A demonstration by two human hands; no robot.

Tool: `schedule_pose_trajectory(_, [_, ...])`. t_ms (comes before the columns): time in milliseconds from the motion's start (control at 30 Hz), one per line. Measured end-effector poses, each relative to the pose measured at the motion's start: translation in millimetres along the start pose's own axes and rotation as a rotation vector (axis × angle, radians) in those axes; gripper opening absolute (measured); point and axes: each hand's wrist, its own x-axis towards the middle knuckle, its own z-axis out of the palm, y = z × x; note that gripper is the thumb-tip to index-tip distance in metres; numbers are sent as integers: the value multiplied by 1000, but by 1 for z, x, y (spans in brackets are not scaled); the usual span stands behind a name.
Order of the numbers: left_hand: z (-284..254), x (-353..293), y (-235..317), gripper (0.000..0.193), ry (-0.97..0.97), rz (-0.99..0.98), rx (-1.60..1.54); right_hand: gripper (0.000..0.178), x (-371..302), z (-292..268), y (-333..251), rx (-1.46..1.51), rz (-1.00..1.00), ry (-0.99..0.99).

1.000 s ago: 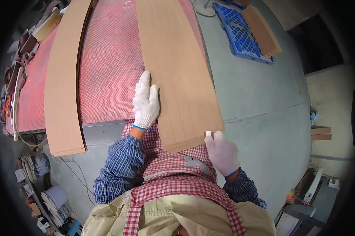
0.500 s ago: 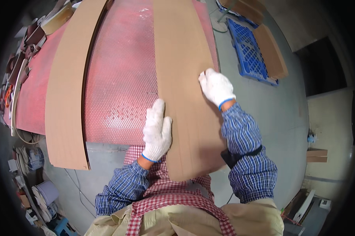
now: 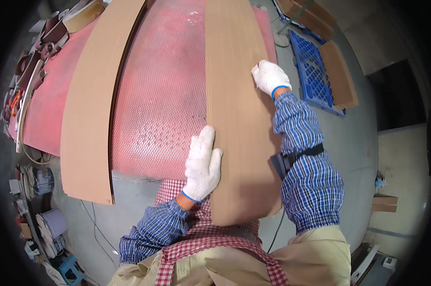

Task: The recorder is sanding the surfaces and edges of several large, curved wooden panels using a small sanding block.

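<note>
A long light-brown board (image 3: 244, 157) lies lengthwise before me on a table covered with red mesh matting (image 3: 163, 95). Its near end overhangs the table edge, close to my checked apron. Against the board's left edge rests my left hand (image 3: 202, 164), in a white knit glove, its fingers stretched out along the edge. My right hand (image 3: 271, 77), gloved too, is closed at the right edge, farther from me. Whatever is pinched in its fingers is mostly hidden and too small to name.
A second brown board (image 3: 91, 109) lies on the table's left. Beyond it are a yellowish tape roll (image 3: 83, 16) and brown abrasive-looking strips (image 3: 53, 33). A blue pallet (image 3: 315, 71) with brown panels (image 3: 337, 76) stands on the floor at right; a cable (image 3: 97, 229) trails at left.
My right hand has slid farther away along the board's right edge, still closed. My left hand stays at the left edge. The whole view has shifted slightly, so the boards appear more to the right.
</note>
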Motion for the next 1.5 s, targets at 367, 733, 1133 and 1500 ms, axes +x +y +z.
schedule_pose_trajectory(367, [5,13,-8,48,15,2,-44,27,-301,7,6,-44,-97,66])
schedule_pose_trajectory(733, [4,11,-17,51,-10,23,13,31,-409,-12,-25,258,237,-175])
schedule_pose_trajectory(1133, [4,12,-14,49,13,60,17,33,-393,-6,-41,213,330,-259])
schedule_pose_trajectory(1500, [2,8,-11,49,7,77,13,31,-236,10,-26,95,33,36])
